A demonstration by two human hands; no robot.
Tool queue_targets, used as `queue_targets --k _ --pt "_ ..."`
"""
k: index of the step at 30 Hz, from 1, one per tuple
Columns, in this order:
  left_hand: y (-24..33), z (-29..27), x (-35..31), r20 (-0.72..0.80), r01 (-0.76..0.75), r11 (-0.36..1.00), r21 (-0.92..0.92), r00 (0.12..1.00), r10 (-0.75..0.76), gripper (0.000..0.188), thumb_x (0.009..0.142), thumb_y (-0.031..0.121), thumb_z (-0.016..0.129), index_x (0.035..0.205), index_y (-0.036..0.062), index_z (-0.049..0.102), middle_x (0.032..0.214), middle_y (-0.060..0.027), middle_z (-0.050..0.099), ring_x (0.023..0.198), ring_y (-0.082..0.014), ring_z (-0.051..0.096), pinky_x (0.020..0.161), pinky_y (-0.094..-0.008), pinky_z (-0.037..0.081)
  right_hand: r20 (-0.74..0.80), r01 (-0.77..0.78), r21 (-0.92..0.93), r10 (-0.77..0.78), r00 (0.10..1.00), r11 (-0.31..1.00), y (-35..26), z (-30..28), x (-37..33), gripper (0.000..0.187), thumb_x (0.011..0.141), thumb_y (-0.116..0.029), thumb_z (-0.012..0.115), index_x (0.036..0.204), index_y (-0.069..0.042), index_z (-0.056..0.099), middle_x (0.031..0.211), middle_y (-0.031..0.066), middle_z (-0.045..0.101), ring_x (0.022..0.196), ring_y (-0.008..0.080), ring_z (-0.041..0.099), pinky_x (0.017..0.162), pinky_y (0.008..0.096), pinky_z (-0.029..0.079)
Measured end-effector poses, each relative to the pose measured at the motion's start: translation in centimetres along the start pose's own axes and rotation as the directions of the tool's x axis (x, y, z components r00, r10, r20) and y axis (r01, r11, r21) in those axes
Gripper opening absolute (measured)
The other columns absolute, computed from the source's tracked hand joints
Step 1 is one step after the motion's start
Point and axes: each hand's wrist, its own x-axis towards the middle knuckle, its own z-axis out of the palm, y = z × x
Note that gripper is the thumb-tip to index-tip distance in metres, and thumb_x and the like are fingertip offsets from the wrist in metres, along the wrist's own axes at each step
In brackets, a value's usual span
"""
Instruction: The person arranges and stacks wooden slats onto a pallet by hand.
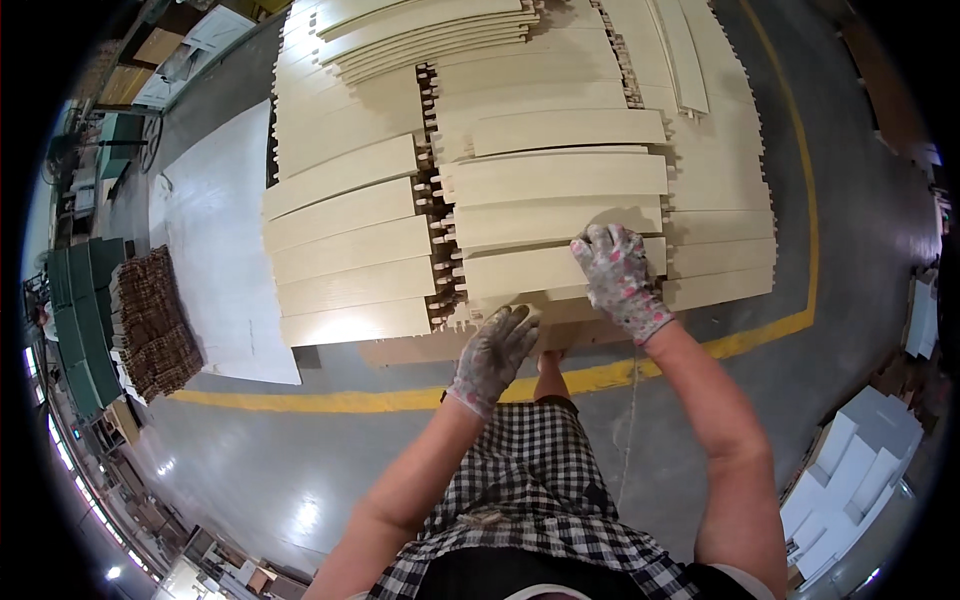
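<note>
Cream wooden slats with pegged ends lie side by side in rows in front of me. My right hand, in a pink-spotted glove, is over the right part of a near slat, its fingers curled. Whether it grips the slat or something small is hidden. My left hand, in a soiled spotted glove, is at the near edge of the same row, left of the right hand. Its fingers are bent together against a pale edge, and what they hold cannot be made out.
More slats are piled at the far left, and long ones lie at the far right. A white sheet covers floor on the left, beside stacked brown pieces. A yellow floor line runs around the slats. White panels stand at right.
</note>
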Motion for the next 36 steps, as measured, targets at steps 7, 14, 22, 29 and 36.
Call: queue_targets --k 7,14,22,29,36 --pt "-0.3 -3.5 -1.3 0.310 -0.222 0.738 0.637 0.950 0.018 0.053 0.097 0.039 0.048 0.139 0.0084 0.037 0.139 -0.0150 0.045 0.127 -0.0283 0.046 0.103 -0.0385 0.043 -0.018 0.120 0.262 -0.120 0.993 0.957 -2.4 0.7 -3.4 0.049 0.069 -0.014 0.060 0.117 -0.006 0.057 0.115 0.0137 0.053 0.103 0.0322 0.048 0.089 0.0486 0.041" --pt "-2.0 -5.4 -3.1 0.153 -0.113 0.957 0.269 0.985 0.074 0.053 0.097 0.043 0.048 0.137 0.0093 0.042 0.136 -0.0116 0.049 0.125 -0.0244 0.047 0.105 -0.0347 0.040 -0.002 0.043 0.383 -0.046 0.999 0.923 -5.6 2.6 -6.2 0.053 0.067 -0.014 0.069 0.118 -0.006 0.056 0.112 0.0112 0.051 0.107 0.0322 0.048 0.095 0.0466 0.040" --pt "-2.1 -4.4 4.0 0.050 -0.217 0.830 0.514 0.973 0.223 0.041 0.099 0.029 0.050 0.128 0.0001 0.046 0.122 -0.0200 0.057 0.111 -0.0296 0.059 0.091 -0.0390 0.053 -0.131 -0.143 0.290 0.188 0.973 0.946 -4.2 3.5 -7.2 0.049 0.071 -0.019 0.065 0.118 -0.010 0.058 0.122 0.0114 0.051 0.117 0.0347 0.044 0.099 0.0491 0.036" --pt "-2.0 -3.4 4.4 -0.024 -0.077 0.952 0.295 0.996 0.088 0.046 0.094 0.039 0.056 0.122 0.0020 0.050 0.113 -0.0158 0.062 0.103 -0.0276 0.061 0.089 -0.0357 0.052 -0.232 -0.113 0.454 0.239 0.943 0.884 -2.8 2.2 -6.2 0.034 0.074 -0.015 0.062 0.107 -0.009 0.060 0.115 0.0124 0.054 0.111 0.0345 0.048 0.096 0.0462 0.040" --pt "-2.9 -5.6 6.7 0.075 -0.121 0.960 0.252 0.992 0.106 0.048 0.092 0.023 0.061 0.130 -0.0007 0.042 0.116 -0.0178 0.061 0.105 -0.0250 0.062 0.085 -0.0307 0.055 -0.231 -0.098 0.347 0.186 0.955 0.933 -0.2 -0.5 1.6 0.048 0.073 -0.014 0.066 0.120 -0.009 0.056 0.128 0.0134 0.047 0.120 0.0344 0.042 0.102 0.0464 0.035"
